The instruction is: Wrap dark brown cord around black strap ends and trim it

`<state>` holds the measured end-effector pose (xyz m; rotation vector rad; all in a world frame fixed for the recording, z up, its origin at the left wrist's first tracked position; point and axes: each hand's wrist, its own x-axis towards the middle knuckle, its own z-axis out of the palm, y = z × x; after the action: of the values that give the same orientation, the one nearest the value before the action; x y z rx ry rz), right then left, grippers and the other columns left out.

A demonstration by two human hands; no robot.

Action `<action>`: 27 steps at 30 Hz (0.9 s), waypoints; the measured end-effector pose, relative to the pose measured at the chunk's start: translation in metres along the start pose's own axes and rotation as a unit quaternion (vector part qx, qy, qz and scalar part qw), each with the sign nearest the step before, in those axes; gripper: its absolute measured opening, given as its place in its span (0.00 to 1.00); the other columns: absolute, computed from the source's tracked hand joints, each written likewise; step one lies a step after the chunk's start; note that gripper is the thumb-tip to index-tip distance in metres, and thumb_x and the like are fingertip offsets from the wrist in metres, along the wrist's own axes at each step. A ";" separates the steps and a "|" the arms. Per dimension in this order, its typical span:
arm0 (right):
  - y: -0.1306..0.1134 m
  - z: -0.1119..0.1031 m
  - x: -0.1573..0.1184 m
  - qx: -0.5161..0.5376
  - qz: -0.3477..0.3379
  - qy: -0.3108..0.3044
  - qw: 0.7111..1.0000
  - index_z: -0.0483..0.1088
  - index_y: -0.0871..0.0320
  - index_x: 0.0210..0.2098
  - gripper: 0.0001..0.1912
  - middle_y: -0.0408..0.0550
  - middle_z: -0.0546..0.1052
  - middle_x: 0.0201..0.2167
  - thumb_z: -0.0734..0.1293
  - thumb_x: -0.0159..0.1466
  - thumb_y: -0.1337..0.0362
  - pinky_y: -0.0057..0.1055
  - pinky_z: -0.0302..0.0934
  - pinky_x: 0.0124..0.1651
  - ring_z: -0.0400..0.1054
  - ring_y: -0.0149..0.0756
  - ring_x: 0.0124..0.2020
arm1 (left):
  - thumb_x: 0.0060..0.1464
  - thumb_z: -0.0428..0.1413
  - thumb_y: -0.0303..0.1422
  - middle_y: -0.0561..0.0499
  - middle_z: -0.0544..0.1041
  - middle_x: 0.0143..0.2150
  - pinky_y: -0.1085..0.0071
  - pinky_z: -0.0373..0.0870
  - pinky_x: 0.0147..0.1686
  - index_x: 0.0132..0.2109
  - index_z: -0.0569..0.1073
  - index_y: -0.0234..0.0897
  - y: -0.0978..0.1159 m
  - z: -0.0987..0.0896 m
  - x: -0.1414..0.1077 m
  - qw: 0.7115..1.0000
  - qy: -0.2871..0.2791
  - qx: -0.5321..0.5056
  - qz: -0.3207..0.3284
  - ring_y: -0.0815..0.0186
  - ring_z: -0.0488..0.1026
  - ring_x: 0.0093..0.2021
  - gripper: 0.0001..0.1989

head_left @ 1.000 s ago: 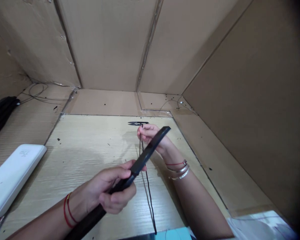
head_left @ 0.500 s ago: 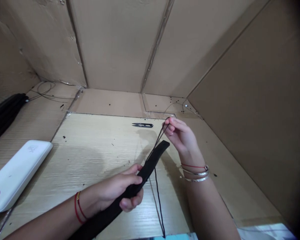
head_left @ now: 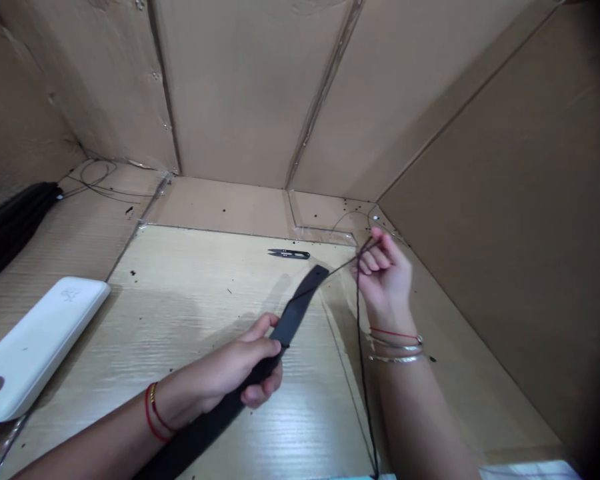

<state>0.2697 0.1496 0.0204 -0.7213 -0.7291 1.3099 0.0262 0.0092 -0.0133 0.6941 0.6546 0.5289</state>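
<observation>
My left hand (head_left: 250, 370) is closed round a long black strap (head_left: 294, 313), whose narrow end points up and to the right and has a small hole near its tip. A thin black cord (head_left: 361, 347) crosses the strap's face and runs taut from it to my right hand (head_left: 383, 267). The fingers of that hand pinch the cord, and the cord's loose length hangs down past the wrist to the bottom edge. Beyond the strap's tip, a pair of black thread snips (head_left: 289, 254) lies on the board, touched by neither hand.
A white power bank (head_left: 45, 347) lies at the left. Behind it is a bundle of black straps (head_left: 17, 213) with thin loops of wire or cord. Cardboard walls (head_left: 240, 93) close in the back and right. Small dark scraps dot the pale board (head_left: 200, 280).
My right hand has moved right, drawing the cord away from the strap. The cord now crosses the strap's face, and its hanging length has shifted right. The strap has turned slightly in my left hand.
</observation>
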 end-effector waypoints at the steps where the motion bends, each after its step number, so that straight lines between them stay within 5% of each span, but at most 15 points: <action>1: -0.005 -0.002 -0.001 -0.018 -0.039 0.000 0.999 0.70 0.59 0.28 0.06 0.31 0.44 0.13 0.67 0.59 0.63 0.17 0.44 0.17 0.39 0.21 0.14 | 0.63 0.45 0.37 0.60 0.67 0.20 0.78 0.45 0.15 0.52 0.53 0.41 0.003 -0.003 0.000 0.999 0.026 0.024 0.025 0.77 0.51 0.14 0.13; 3: -0.012 -0.005 -0.001 -0.156 -0.094 0.016 0.983 0.60 0.57 0.18 0.18 0.34 0.41 0.12 0.62 0.59 0.54 0.21 0.47 0.20 0.40 0.24 0.15 | 0.64 0.45 0.37 0.60 0.67 0.20 0.78 0.46 0.15 0.51 0.53 0.41 0.009 -0.008 0.001 0.991 0.081 0.070 0.076 0.77 0.53 0.14 0.12; 5: -0.012 -0.006 0.000 -0.354 -0.089 0.040 0.930 0.54 0.56 0.14 0.23 0.36 0.42 0.11 0.58 0.58 0.48 0.24 0.48 0.20 0.42 0.26 0.15 | 0.64 0.44 0.37 0.61 0.67 0.20 0.79 0.48 0.15 0.51 0.53 0.42 0.016 -0.011 0.000 0.979 0.133 0.102 0.114 0.76 0.54 0.14 0.11; 7: -0.007 -0.005 0.002 -0.492 -0.061 0.056 0.867 0.58 0.56 0.14 0.22 0.37 0.48 0.10 0.62 0.55 0.48 0.27 0.47 0.21 0.44 0.27 0.15 | 0.64 0.44 0.37 0.61 0.67 0.20 0.79 0.49 0.15 0.50 0.53 0.42 0.021 -0.012 -0.002 0.968 0.173 0.122 0.135 0.76 0.55 0.14 0.10; 12: 0.025 0.016 -0.008 -0.589 -0.097 0.068 0.799 0.68 0.59 0.23 0.12 0.45 0.66 0.20 0.72 0.48 0.59 0.31 0.57 0.32 0.61 0.36 0.27 | 0.64 0.43 0.36 0.61 0.67 0.20 0.79 0.53 0.15 0.49 0.54 0.41 0.026 -0.015 -0.004 0.943 0.215 0.186 0.174 0.74 0.57 0.14 0.09; 14: 0.041 0.033 -0.023 -0.589 -0.107 0.009 0.801 0.72 0.60 0.30 0.14 0.50 0.73 0.30 0.71 0.53 0.55 0.33 0.62 0.40 0.67 0.40 0.36 | 0.64 0.42 0.36 0.61 0.67 0.20 0.80 0.54 0.14 0.49 0.54 0.41 0.025 -0.016 -0.002 0.939 0.219 0.198 0.178 0.74 0.57 0.14 0.08; 17: 0.064 0.058 -0.052 -0.489 -0.078 -0.223 0.840 0.69 0.57 0.51 0.21 0.55 0.71 0.54 0.67 0.62 0.53 0.35 0.63 0.51 0.67 0.40 0.52 | 0.64 0.42 0.36 0.61 0.67 0.20 0.80 0.54 0.15 0.50 0.55 0.41 0.023 -0.015 -0.001 0.940 0.210 0.204 0.173 0.74 0.58 0.14 0.09; 19: 0.076 0.068 -0.068 -0.405 0.004 -0.301 0.863 0.68 0.58 0.49 0.17 0.53 0.74 0.46 0.65 0.66 0.54 0.32 0.64 0.47 0.70 0.36 0.44 | 0.65 0.42 0.37 0.61 0.67 0.21 0.80 0.55 0.15 0.51 0.56 0.41 0.021 -0.014 -0.001 0.939 0.212 0.215 0.167 0.74 0.58 0.15 0.10; 22: 0.082 0.069 -0.077 -0.407 0.030 -0.247 0.879 0.69 0.60 0.33 0.15 0.45 0.72 0.27 0.63 0.67 0.53 0.26 0.57 0.30 0.64 0.30 0.27 | 0.65 0.42 0.37 0.60 0.66 0.21 0.80 0.55 0.15 0.53 0.56 0.42 0.015 -0.014 0.002 0.929 0.233 0.239 0.162 0.73 0.60 0.15 0.11; 27: 0.071 0.071 -0.084 -0.550 -0.084 -0.197 0.807 0.62 0.60 0.17 0.23 0.40 0.59 0.14 0.66 0.65 0.59 0.28 0.41 0.24 0.49 0.25 0.18 | 0.65 0.43 0.35 0.59 0.66 0.21 0.80 0.56 0.15 0.53 0.57 0.40 0.005 -0.022 0.009 0.924 0.237 0.245 0.174 0.73 0.60 0.15 0.11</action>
<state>0.1623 0.0789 -0.0005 -1.2615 -1.9179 0.7699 0.0158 0.0276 -0.0258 1.1845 1.1495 0.8915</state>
